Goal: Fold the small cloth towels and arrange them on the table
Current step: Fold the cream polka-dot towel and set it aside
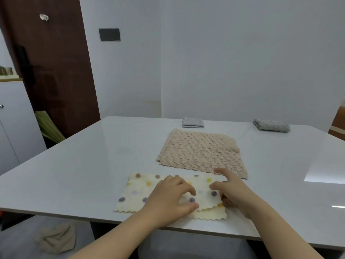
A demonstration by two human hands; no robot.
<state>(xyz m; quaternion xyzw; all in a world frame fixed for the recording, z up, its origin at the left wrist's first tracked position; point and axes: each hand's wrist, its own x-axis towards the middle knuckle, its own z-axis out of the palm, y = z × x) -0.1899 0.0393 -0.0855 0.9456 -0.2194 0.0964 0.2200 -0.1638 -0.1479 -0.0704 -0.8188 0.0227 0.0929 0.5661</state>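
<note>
I see the dotted towel under both hands, at the counter edge nearest me, folded over with a lower layer sticking out below. Left hand lies on it with bent fingers, thumb at the fold edge; pinching or just pressing, can't tell. Right hand grips the towel's right edge, index finger straight. Beige towel lies flat just beyond the right hand. Two folded grey towels sit far beyond that.
</note>
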